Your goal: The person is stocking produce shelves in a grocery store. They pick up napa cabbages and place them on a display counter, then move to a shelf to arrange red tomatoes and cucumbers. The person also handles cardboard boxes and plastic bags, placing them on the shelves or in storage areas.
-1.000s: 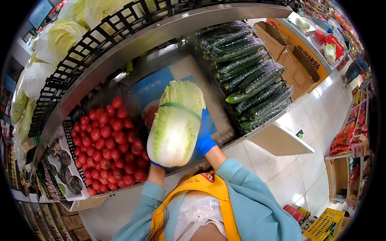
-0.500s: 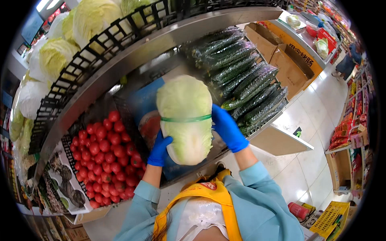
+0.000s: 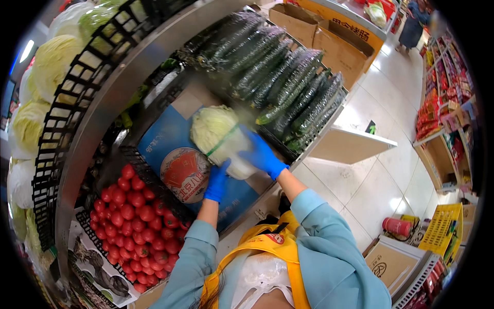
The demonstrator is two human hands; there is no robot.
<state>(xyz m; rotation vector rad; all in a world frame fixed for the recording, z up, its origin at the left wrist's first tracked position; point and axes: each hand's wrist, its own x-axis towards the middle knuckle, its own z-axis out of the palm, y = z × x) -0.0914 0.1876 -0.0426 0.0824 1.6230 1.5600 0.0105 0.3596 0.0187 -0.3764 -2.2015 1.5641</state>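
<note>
A pale green napa cabbage (image 3: 217, 135) with a green band around it lies tilted over a blue printed box (image 3: 170, 154) on the lower produce shelf. My left hand (image 3: 217, 181) in a blue glove holds its white stem end from below. Gripping its right side is my right hand (image 3: 263, 155), also in a blue glove. Both sleeves are light blue, and a yellow apron strap (image 3: 267, 246) shows at the bottom.
Red tomatoes (image 3: 135, 216) fill a black crate to the left of the box. Wrapped cucumbers (image 3: 280, 82) lie stacked to the right. More cabbages (image 3: 49, 67) sit on the black wire rack above. Cardboard boxes (image 3: 329, 38), a yellow crate (image 3: 441, 232) and a tiled floor lie right.
The cabbage has come down from in front of me to the blue box and turned leaf end away. Both hands moved down and forward with it.
</note>
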